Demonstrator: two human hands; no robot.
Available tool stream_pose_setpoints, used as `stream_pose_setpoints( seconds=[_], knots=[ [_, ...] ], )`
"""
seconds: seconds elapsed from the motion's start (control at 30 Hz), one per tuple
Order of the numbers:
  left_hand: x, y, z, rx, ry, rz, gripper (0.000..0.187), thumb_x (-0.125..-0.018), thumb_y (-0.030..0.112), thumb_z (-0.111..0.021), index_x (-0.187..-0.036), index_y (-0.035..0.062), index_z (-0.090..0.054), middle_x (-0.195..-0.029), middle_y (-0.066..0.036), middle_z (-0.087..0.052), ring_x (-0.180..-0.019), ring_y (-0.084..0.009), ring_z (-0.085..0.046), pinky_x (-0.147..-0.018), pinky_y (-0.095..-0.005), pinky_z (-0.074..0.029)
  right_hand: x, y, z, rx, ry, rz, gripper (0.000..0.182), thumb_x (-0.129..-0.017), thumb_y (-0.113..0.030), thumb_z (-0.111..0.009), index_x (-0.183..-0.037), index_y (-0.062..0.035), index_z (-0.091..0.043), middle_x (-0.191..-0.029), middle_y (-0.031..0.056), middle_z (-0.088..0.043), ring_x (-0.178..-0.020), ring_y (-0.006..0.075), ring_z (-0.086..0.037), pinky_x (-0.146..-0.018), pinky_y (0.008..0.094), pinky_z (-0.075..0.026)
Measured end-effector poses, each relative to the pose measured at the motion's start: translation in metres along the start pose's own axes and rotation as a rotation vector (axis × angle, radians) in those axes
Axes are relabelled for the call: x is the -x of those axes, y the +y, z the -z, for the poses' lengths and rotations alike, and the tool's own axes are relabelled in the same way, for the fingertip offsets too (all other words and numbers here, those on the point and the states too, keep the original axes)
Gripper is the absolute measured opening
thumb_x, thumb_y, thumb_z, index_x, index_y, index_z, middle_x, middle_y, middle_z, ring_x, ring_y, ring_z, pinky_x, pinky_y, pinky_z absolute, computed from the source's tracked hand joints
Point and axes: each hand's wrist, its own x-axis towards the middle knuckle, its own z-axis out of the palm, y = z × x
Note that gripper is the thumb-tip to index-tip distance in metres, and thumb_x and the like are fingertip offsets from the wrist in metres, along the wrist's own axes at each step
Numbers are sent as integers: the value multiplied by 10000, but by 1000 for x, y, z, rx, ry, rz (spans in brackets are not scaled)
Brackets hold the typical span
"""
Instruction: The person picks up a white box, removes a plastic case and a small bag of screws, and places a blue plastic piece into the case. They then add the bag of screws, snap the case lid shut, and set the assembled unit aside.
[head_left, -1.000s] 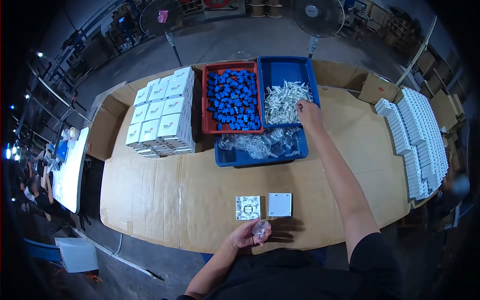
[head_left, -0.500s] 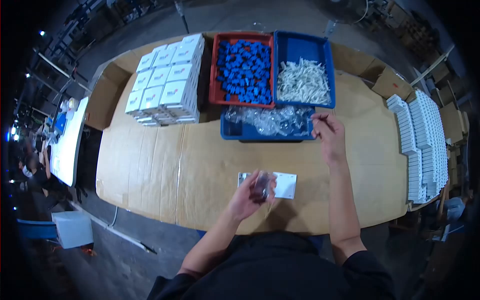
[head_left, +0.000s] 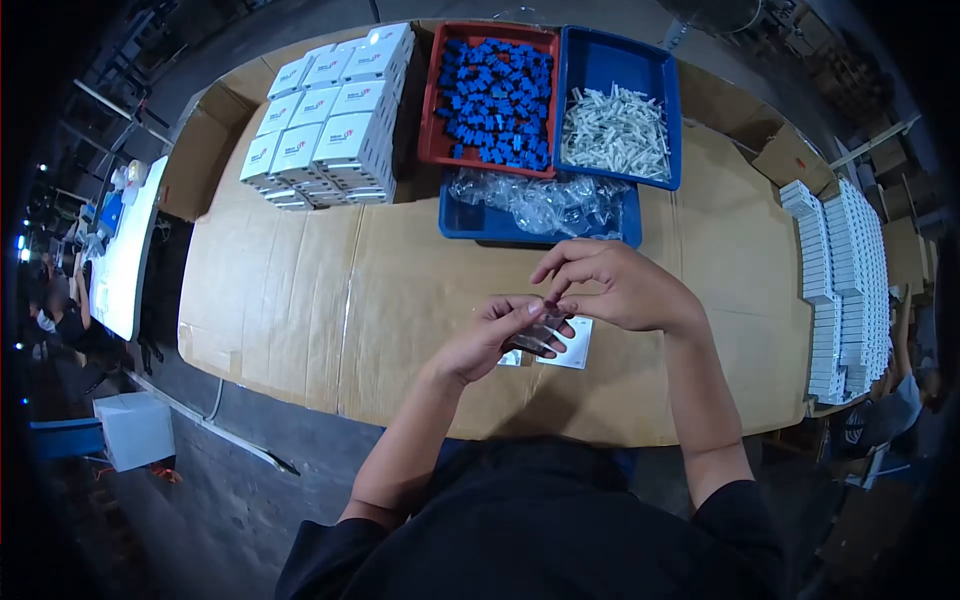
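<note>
My left hand (head_left: 492, 338) is closed around a small clear plastic bag (head_left: 545, 333), holding it above the table. The bag is see-through and shiny; I cannot make out whether anything lies inside. My right hand (head_left: 625, 285) reaches over from the right, its thumb and fingertips pinching at the bag's upper end. Beneath both hands lies a flat white box or card (head_left: 568, 347), partly covered by them. Just beyond the hands, a low blue tray (head_left: 470, 228) holds a heap of crumpled clear plastic bags (head_left: 560, 203).
A red tray (head_left: 430, 140) of small blue parts and a blue tray (head_left: 610, 55) of slim white pieces stand behind. White boxes (head_left: 325, 110) are stacked at left, more white stacks (head_left: 845, 290) at right. Cardboard (head_left: 270, 300) covers the table. Another person sits far left.
My right hand has come down and left from beside the bag tray to the bag in my left hand. My left hand has risen slightly. The view has shifted a little.
</note>
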Motion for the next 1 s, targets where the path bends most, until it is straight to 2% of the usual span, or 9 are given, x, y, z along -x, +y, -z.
stream_pose_setpoints(
  seconds=[0.13,0.23,0.43,0.53,0.63,0.73,0.83,0.97,1.0],
  knots=[
    [-2,-10,17,-27,-30,-5,464,-1046,386,-633,-1225,-41,-655,-1080,-163,-752,-924,-244,-765,-852,-374,-636,-16,-14,8,19,-254,-78,247,-860,-58,-711,-1091,2,-773,-1285,136,-702,-1126,280,-687,-960,376,-544],
    [1,-9,19,69,-46,-15,445,-1049,387,-629,-1197,-31,-668,-1035,-143,-749,-908,-235,-763,-836,-368,-630,-13,-6,8,-146,-215,-70,245,-937,-124,-703,-1135,7,-763,-1326,154,-691,-1180,293,-676,-979,385,-535],
    [0,-11,12,127,-13,-37,460,-1040,421,-631,-1164,-20,-672,-1030,-142,-742,-877,-231,-756,-843,-378,-619,-7,-6,1,-171,-196,-71,364,-1068,-307,-603,-1212,2,-733,-1368,184,-668,-1208,282,-666,-976,372,-521],
    [-7,-17,19,38,-101,-27,443,-1054,411,-616,-1239,10,-653,-1105,-152,-745,-948,-215,-762,-870,-353,-620,-7,-6,-9,-172,-217,-117,384,-1074,-325,-584,-1170,12,-744,-1384,190,-660,-1239,285,-657,-968,367,-519],
    [-9,-16,16,87,-122,-23,437,-1056,401,-615,-1245,9,-651,-1125,-152,-742,-947,-225,-762,-875,-360,-618,-6,-14,-11,-347,-241,-302,390,-1068,-328,-588,-1143,18,-750,-1408,191,-648,-1296,289,-628,-964,362,-514],
    [-5,-15,14,133,-91,3,436,-1057,403,-613,-1239,8,-649,-1125,-152,-741,-976,-236,-753,-904,-371,-605,0,-5,-2,-189,-189,-115,394,-1076,-328,-573,-1178,13,-743,-1437,187,-630,-1351,311,-589,-1005,384,-507],
    [-5,-11,5,131,-61,-3,455,-1055,413,-613,-1251,4,-644,-1129,-154,-738,-1023,-247,-740,-940,-386,-589,3,-10,-1,36,-152,-74,481,-1084,-404,-533,-1264,5,-710,-1446,198,-619,-1372,350,-561,-1079,417,-477],
    [-7,-14,5,73,-88,-16,589,-1002,479,-665,-1285,-35,-615,-1142,-186,-727,-1035,-266,-740,-928,-397,-592,-6,-8,-13,-134,-187,-135,637,-1077,-544,-438,-1325,-10,-681,-1474,198,-596,-1411,394,-512,-1151,433,-423],
    [-10,-16,5,91,-99,-27,598,-1000,483,-666,-1293,-35,-612,-1148,-186,-726,-1041,-267,-738,-941,-403,-586,-5,-8,-12,-179,-175,-170,582,-1079,-502,-462,-1295,-17,-699,-1479,198,-593,-1419,392,-505,-1151,432,-424]
  ],
)
